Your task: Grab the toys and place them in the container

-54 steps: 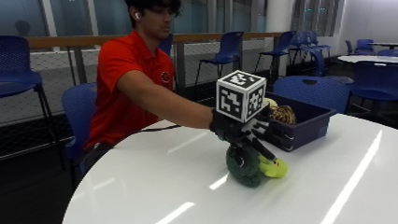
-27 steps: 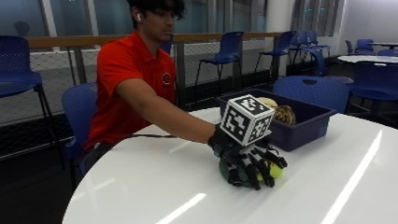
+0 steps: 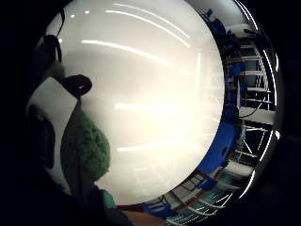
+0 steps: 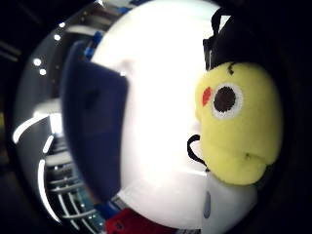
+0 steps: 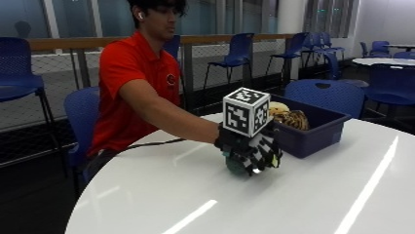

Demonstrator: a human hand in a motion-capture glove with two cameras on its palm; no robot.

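A person's gloved right hand [image 5: 252, 148] rests low on the white surface [image 5: 195, 195], its grip wrapped over a green and yellow plush toy [image 5: 236, 165] that sits on the surface beneath the palm. Just beyond the grip stands the blue container [image 5: 317, 130], with a tan plush toy [image 5: 289, 117] inside it.

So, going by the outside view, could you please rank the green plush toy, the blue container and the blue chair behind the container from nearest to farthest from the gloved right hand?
1. Green plush toy: under the gloved right hand, fingers curled over it.
2. Blue container: on the table, just beyond the hand.
3. Blue chair: behind the container, off the table.
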